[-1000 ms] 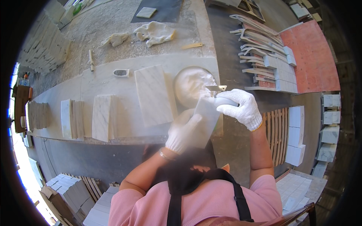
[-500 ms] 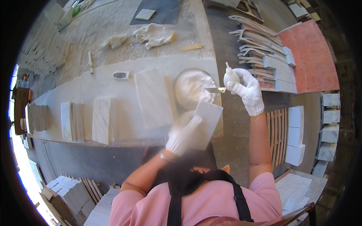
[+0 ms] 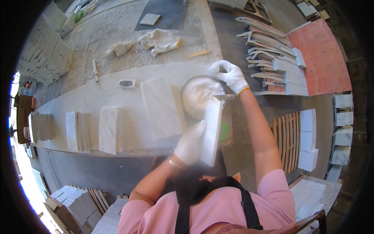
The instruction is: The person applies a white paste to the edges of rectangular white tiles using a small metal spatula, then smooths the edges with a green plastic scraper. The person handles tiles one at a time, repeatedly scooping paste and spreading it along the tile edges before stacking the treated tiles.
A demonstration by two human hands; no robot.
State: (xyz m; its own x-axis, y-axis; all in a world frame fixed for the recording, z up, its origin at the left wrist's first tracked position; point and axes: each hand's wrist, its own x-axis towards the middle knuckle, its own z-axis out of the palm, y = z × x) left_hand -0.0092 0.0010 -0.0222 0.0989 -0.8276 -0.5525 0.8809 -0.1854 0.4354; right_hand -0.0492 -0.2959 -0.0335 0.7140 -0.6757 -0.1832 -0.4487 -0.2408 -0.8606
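A white rectangular marble tile is gripped by my gloved left hand, turned so a long narrow side faces up. The tile's far end meets the rim of a round bowl of white paste. Across the bowl's right rim lies a putty knife, its blade over the paste. Beyond the bowl, at the table's right edge, my gloved right hand has its fingers curled, thumb and forefinger forming a loop. What those fingers hold is hidden, and the small white squeeze bottle cannot be seen.
A large marble slab lies left of the bowl, with tile stacks further left. A small white box-like holder, white gloves and a green patch are on the table. Pallets and tiles stand right.
My right hand has moved left and away from me to the table's edge; the squeeze bottle has gone from sight. My left hand has tilted the tile from its broad face onto its side.
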